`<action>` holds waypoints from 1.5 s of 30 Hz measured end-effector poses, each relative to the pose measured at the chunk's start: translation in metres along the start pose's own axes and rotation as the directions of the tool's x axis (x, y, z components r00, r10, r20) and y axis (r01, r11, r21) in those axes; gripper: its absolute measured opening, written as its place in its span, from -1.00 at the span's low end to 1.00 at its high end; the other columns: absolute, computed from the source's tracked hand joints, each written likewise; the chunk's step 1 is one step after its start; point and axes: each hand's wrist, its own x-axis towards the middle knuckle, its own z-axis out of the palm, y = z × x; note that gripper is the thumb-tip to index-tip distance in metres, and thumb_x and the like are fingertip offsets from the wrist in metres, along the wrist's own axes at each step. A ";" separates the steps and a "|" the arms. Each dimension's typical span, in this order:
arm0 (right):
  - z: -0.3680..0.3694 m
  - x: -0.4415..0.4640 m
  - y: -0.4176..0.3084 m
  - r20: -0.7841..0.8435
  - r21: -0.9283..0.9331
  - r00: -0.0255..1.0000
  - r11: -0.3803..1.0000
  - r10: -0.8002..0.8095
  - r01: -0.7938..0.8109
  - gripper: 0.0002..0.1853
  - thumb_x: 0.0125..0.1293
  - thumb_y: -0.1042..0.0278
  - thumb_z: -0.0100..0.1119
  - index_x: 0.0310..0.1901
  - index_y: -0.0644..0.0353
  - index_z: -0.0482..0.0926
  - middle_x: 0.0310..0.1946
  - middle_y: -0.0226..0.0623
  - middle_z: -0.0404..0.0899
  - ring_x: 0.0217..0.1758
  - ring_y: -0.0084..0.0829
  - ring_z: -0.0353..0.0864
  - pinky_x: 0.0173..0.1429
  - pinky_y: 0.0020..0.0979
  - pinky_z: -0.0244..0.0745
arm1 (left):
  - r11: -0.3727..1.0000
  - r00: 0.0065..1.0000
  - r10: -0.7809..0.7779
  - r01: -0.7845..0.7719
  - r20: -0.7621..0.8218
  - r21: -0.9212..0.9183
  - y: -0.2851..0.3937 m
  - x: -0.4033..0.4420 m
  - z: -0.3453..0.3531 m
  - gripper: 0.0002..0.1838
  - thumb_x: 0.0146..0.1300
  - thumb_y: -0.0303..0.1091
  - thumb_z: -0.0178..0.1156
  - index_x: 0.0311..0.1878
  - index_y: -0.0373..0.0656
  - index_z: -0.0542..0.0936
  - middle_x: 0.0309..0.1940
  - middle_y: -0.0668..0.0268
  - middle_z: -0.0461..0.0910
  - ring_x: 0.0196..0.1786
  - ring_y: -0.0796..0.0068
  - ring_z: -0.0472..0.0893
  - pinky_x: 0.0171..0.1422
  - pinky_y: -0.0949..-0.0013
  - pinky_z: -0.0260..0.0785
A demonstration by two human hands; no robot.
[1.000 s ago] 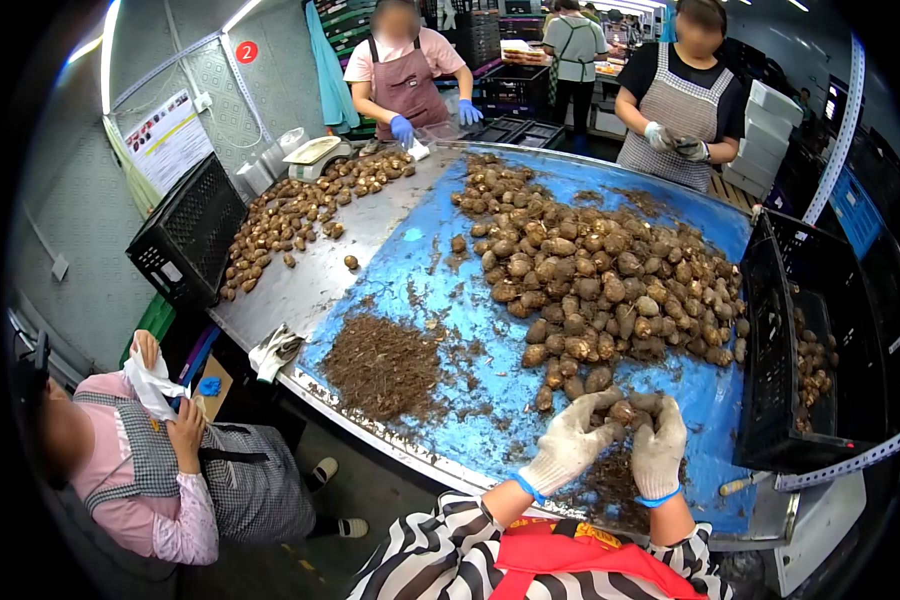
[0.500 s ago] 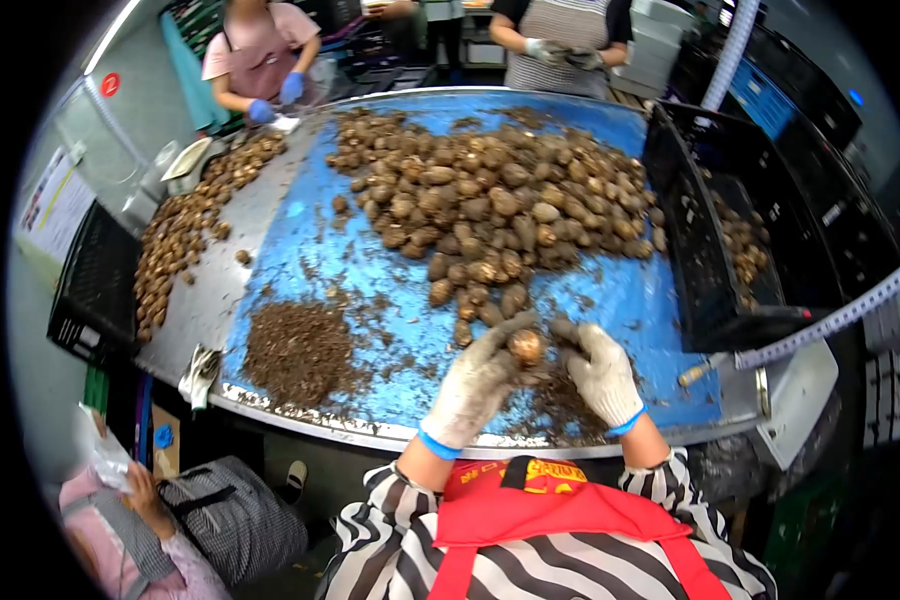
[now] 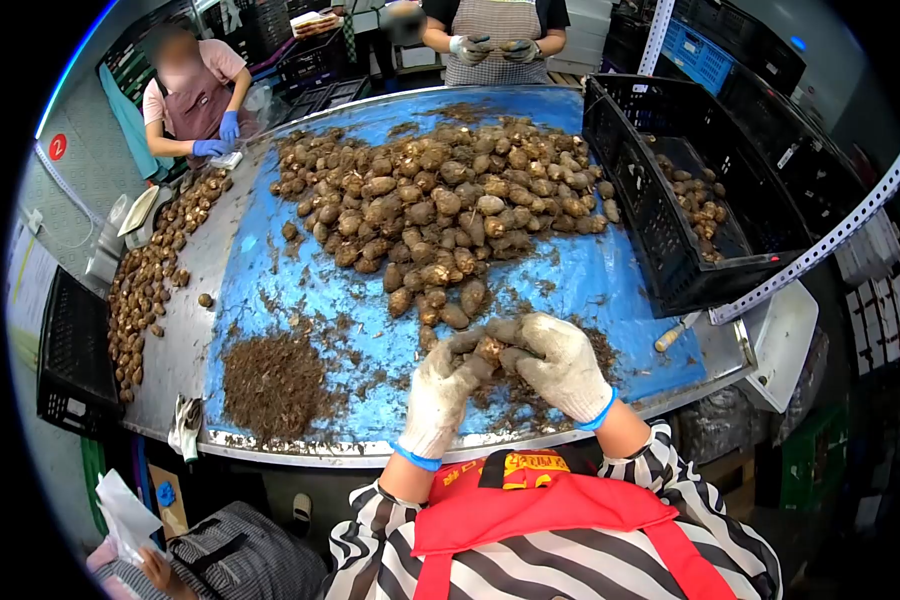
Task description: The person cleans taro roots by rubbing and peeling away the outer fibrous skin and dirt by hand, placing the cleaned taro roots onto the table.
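A small brown taro (image 3: 489, 350) is between my two gloved hands, just above the near part of the blue sheet. My left hand (image 3: 442, 388), in a dirt-stained white glove, has its fingers closed round the taro's left side. From the right, my right hand (image 3: 560, 366) closes on the same taro with thumb and fingers. The gloves hide much of it. Right beyond my hands lies a large heap of soil-covered taros (image 3: 440, 195). Loose dirt and root scraps (image 3: 515, 405) lie beneath my hands.
A black crate (image 3: 630, 190) with taros stands at the right; a wooden-handled tool (image 3: 670, 338) lies near it. Root debris (image 3: 275, 385) is piled left. Smaller taros (image 3: 135, 320) line the metal left edge, beside a crumpled glove (image 3: 185, 425). Co-workers stand across the table; another person is lower left.
My right hand has closed in from beside the taro to grip it with my left. The view has shifted, so the table appears further left.
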 end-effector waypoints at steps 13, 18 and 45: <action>-0.009 -0.010 0.056 0.062 -0.121 0.989 0.985 0.133 -0.125 -0.88 0.18 0.51 0.22 -0.23 0.19 0.59 -0.29 -0.12 0.63 -0.18 -0.06 0.66 -0.08 -0.14 0.56 | 0.992 0.994 -0.110 0.111 -0.012 0.067 0.007 0.002 0.044 -0.40 0.17 -0.42 0.32 0.28 -0.49 0.49 0.11 0.05 0.62 0.07 0.37 0.67 0.16 0.36 0.58; -0.037 -0.011 0.058 0.210 0.293 0.912 0.867 0.353 -0.404 -0.70 0.18 0.65 0.17 -0.04 0.33 0.67 -0.15 -0.12 0.70 -0.08 -0.20 0.71 0.13 -0.30 0.58 | 0.985 0.999 -0.001 0.008 -0.040 0.174 -0.002 0.010 0.056 -0.38 0.18 -0.45 0.27 0.32 -0.52 0.44 0.22 -0.03 0.55 0.15 0.28 0.64 0.19 0.28 0.61; -0.031 -0.021 0.101 0.446 0.060 0.883 0.990 -0.144 0.131 -0.86 0.10 0.42 0.32 -0.36 0.26 0.56 -0.37 -0.05 0.56 -0.21 0.05 0.61 -0.10 -0.04 0.52 | 0.901 0.988 0.111 -0.144 -0.104 -0.410 -0.055 0.025 0.050 -0.42 0.43 -0.27 0.27 0.39 -0.35 0.35 0.17 0.15 0.54 -0.04 0.29 0.67 0.09 0.18 0.62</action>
